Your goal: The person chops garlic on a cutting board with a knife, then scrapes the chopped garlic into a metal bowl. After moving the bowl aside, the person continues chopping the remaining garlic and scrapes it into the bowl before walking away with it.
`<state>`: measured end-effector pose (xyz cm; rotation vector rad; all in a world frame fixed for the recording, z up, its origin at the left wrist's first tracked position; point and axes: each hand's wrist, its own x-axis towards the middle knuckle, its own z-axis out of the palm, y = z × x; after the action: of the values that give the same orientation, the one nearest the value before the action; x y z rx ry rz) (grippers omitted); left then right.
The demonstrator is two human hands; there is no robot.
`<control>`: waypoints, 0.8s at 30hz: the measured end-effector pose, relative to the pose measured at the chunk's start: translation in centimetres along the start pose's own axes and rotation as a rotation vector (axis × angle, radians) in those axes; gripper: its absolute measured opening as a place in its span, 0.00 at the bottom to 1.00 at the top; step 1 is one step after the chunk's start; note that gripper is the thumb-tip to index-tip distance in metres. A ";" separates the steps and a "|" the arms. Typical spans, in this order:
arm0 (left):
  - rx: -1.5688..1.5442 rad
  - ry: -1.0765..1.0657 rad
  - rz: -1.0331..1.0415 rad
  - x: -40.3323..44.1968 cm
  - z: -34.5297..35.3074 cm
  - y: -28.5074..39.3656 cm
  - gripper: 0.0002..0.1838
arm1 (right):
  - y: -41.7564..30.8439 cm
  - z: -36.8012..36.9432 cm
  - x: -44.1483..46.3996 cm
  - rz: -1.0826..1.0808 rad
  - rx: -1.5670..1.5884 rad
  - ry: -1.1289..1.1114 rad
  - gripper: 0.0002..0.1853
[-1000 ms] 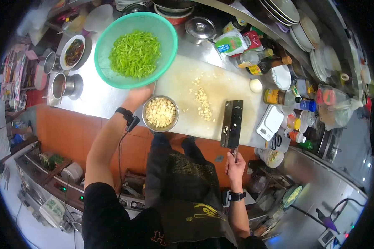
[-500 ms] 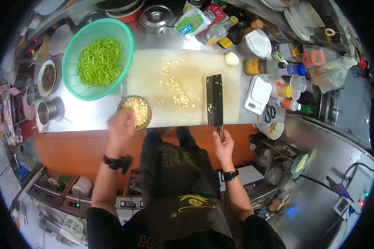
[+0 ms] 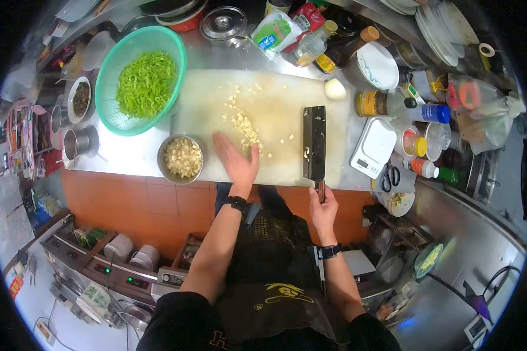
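Observation:
My left hand (image 3: 238, 162) is over the front of the white cutting board (image 3: 199, 93), fingers apart, just below a scatter of chopped pale pieces (image 3: 244, 127). My right hand (image 3: 324, 210) is wrapped round the handle of a wide cleaver (image 3: 314, 143), whose dark blade lies over the board's right part with small bits stuck to it. Left of my left hand, a metal bowl (image 3: 181, 159) holds more pale chunks. A green colander (image 3: 103, 93) of sliced green vegetable stands behind the bowl.
A peeled white onion or egg-like item (image 3: 335, 89) sits at the board's back right. Beyond are a kitchen scale (image 3: 373, 146), black scissors (image 3: 390, 177), bottles, jars and a white bowl (image 3: 377, 65). A lidded pot (image 3: 223, 24) stands behind, a dark-filled dish (image 3: 79, 99) at left.
My left hand has left the colander, passed over the metal bowl and come down to the right, beside the chopped pieces. My right hand still holds the cleaver.

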<state>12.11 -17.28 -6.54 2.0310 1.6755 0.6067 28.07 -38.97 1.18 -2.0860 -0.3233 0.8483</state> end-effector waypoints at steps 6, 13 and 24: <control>-0.002 0.070 0.134 4.4 1.8 2.5 0.52 | 0.9 -1.0 1.4 0.021 0.038 -0.044 0.15; -0.005 0.043 0.162 12.2 3.0 0.2 0.46 | -1.3 -1.7 1.9 0.073 0.155 -0.046 0.13; -0.110 -0.228 0.462 18.4 3.4 2.1 0.40 | 0.3 -3.1 4.5 0.006 0.043 -0.042 0.18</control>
<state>18.92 0.22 -7.02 2.3172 1.0253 0.5705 33.50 -38.84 0.19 -2.0325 -0.3190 0.8958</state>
